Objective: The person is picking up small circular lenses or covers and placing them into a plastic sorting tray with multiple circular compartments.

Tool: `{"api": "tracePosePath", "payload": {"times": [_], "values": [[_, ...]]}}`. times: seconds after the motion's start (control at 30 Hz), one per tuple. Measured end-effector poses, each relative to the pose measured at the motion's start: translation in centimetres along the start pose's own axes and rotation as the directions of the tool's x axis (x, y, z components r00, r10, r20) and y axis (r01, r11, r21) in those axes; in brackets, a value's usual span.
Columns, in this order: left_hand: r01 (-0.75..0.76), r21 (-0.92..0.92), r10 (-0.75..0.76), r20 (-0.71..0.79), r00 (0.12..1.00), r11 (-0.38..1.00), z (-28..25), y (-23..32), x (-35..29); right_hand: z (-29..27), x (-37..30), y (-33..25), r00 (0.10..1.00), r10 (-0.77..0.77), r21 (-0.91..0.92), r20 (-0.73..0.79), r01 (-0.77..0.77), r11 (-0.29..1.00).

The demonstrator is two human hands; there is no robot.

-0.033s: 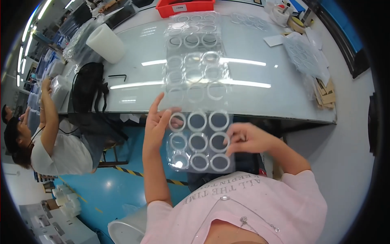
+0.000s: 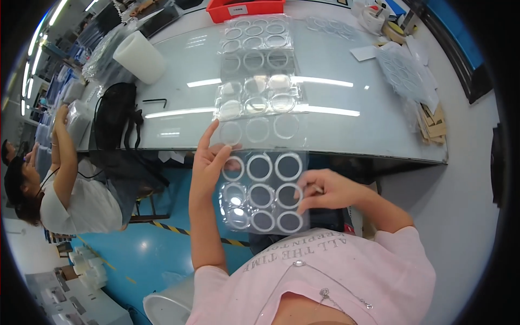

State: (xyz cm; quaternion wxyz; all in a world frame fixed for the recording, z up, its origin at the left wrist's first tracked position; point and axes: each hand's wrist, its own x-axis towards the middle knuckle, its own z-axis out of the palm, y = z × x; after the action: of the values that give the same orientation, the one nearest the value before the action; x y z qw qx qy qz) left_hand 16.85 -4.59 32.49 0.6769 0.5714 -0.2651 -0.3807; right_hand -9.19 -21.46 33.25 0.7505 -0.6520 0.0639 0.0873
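Observation:
A clear plastic sheet (image 2: 246, 142) with rows of whitish rings runs across the glass-topped table and hangs over its near edge in front of me. My left hand (image 2: 208, 165) holds the sheet's left edge, thumb on top and some fingers showing through the plastic below; the index finger points away from me. At the right edge, my right hand (image 2: 331, 189) pinches the sheet between thumb and curled fingers. Whether the far rows belong to one strip or to several overlapping sheets, I cannot tell.
The table (image 2: 346, 130) carries a white roll (image 2: 140, 58), a hex key (image 2: 157, 101) and a black bag (image 2: 116, 116) on the left. A red bin (image 2: 246, 10) stands at the back. Tape (image 2: 394, 32) and ringed plastic sheets (image 2: 406, 76) lie right. A co-worker (image 2: 76, 189) sits left.
The hanging part of the sheet has slid slightly toward me and to the left. Farther rows have also shifted toward me. Both hands keep their hold, the right one moving slightly left.

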Motion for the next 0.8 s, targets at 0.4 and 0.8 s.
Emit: {"api": "tracePosePath", "payload": {"times": [0.4, 0.8], "values": [[0.133, 0.223, -0.145, 0.037, 0.989, 0.966, -2.7, -0.7, -1.6, 1.1, 1.1, -2.1, 0.957, 0.241, -0.547, -0.164, -0.291, 0.785], [0.212, 0.208, -0.243, 0.136, 0.961, 0.955, -4.0, 0.1, -2.3, 3.4, 11.0, -1.0, 0.735, -0.668, -0.902, -0.116, 0.204, 0.381]]}}
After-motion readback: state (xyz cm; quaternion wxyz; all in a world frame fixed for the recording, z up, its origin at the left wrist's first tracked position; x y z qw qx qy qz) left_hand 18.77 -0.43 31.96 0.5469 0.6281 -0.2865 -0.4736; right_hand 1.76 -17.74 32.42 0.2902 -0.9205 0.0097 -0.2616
